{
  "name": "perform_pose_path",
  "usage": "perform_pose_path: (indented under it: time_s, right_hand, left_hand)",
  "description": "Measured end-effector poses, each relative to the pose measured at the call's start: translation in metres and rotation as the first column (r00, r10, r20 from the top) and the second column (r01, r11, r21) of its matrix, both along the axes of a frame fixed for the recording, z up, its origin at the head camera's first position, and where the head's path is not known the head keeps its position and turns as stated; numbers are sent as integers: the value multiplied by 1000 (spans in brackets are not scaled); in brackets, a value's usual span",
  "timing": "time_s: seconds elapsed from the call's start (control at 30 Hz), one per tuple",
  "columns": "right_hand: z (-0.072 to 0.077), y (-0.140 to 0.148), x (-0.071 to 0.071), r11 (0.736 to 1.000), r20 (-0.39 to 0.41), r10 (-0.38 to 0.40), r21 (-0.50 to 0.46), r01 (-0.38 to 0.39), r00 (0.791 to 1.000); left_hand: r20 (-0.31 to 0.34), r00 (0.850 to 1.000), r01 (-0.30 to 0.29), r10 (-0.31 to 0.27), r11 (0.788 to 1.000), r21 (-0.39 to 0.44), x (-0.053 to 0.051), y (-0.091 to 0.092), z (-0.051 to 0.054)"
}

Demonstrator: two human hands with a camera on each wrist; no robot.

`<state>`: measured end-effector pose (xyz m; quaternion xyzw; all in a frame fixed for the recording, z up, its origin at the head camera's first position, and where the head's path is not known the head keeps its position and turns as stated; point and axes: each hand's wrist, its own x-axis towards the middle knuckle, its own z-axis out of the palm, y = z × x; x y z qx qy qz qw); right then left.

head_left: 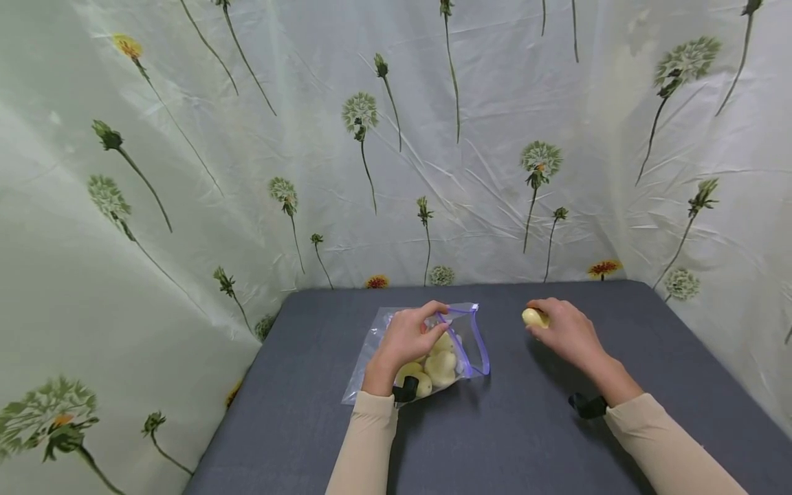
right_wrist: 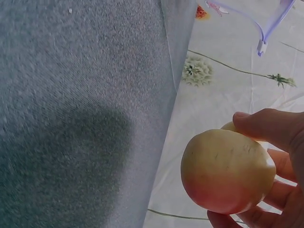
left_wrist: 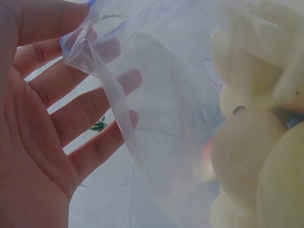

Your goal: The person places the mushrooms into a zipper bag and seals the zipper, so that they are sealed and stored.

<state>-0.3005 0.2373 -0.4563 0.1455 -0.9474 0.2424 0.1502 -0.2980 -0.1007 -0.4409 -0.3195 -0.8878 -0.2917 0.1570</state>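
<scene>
A clear zip bag (head_left: 373, 361) with a purple seal sits on the table, its mouth parted toward the right. Several pale yellow, rounded fruits (head_left: 441, 369) lie inside it; the left wrist view shows these fruits (left_wrist: 247, 156) through the plastic. My left hand (head_left: 405, 338) pinches the bag's lip between thumb and forefinger, other fingers spread behind the film (left_wrist: 114, 95). To the right of the bag, above the table, my right hand (head_left: 570, 335) grips a round yellow fruit (right_wrist: 225, 173) with a red blush. A second pale surface shows partly behind it.
The dark grey table (head_left: 495, 440) has its far edge against a pale curtain (head_left: 482, 172) printed with dandelions. The same cloth hangs along the left and right sides. A dark strap (head_left: 405, 390) is on the left wrist, another strap (head_left: 588, 405) on the right.
</scene>
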Motion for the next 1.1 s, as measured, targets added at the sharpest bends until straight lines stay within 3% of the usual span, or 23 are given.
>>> perform_pose_path:
  time_s: [0.67, 1.1]
  right_hand:
    - [-5, -10, 10, 998, 20, -32, -48, 33, 999]
    - [-4, -24, 15, 994, -67, -24, -106, 17, 997]
  left_hand:
    - [43, 999, -8, 8, 1000, 7, 0, -1, -1]
    - [48, 999, -14, 15, 1000, -16, -1, -3, -1]
